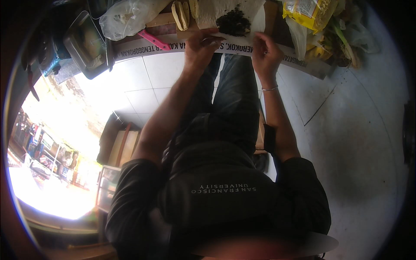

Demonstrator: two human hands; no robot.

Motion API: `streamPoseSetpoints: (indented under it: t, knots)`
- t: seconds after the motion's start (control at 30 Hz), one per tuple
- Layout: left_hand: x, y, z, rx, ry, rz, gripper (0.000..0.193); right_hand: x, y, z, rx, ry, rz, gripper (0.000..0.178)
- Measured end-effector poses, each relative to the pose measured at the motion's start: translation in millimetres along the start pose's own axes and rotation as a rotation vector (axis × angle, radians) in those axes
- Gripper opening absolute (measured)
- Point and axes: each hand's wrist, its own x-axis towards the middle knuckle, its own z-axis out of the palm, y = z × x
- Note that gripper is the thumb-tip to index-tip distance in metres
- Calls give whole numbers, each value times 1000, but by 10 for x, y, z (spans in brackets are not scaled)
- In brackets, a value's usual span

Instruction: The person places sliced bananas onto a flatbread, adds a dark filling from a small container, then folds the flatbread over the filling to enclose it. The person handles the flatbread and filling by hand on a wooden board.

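A dark, crumbly heap lies on a sheet of white paper at the top of the view. My left hand is at the sheet's near left edge, with its fingers bent and pressed together on the paper. At the near right corner, my right hand has its thumb and fingers closed on the sheet's edge. Part of the fingertips is hard to make out. Left of my left hand lies a pink-handled cutter. Pale, elongated pieces, which look like bread, lie just beyond that hand.
A printed banner covers the table's near edge. Clear plastic bags and a dark tray are at the left. A yellow packet and green stalks are at the right. My legs are below the edge, over white floor tiles.
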Motion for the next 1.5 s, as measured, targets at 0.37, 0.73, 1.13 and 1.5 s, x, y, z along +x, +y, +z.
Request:
streamPoseSetpoints:
  t: [0.37, 0.73, 1.13, 1.5]
  knots:
    - [-95, 46, 105, 558, 78, 469, 44, -52, -61, 64, 133, 71, -19, 33]
    - [-6, 65, 134, 865, -49, 699, 51, 93, -98, 113, -55, -118, -224, 24]
    - [45, 70, 202, 1127, -79, 777, 56, 139, 42, -144, -154, -6, -226, 35]
    - [63, 118, 122, 982, -125, 734, 57, 176, 91, -144, -325, -306, -430, 49]
